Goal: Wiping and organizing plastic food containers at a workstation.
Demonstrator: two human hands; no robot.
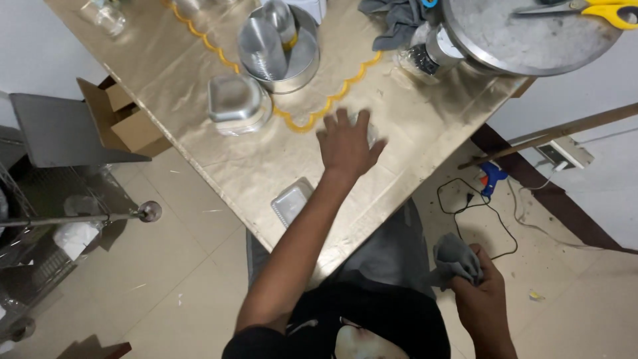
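Glass [369, 130], clear, sits under left hand [345, 143] on surface [219, 153]; fingers spread over it, not lifted yet. Right hand [480, 292] w/ fingers clamped on grey cloth [457, 256].

A round steel bowl [282, 50] holding upturned metal cups stands on the gold-covered table [199, 133], with a square metal tin [236, 103] just beside it. Yellow-handled scissors [598, 10] lie on a large round metal tray [518, 33]. An open cardboard box [123, 119] sits on the floor.
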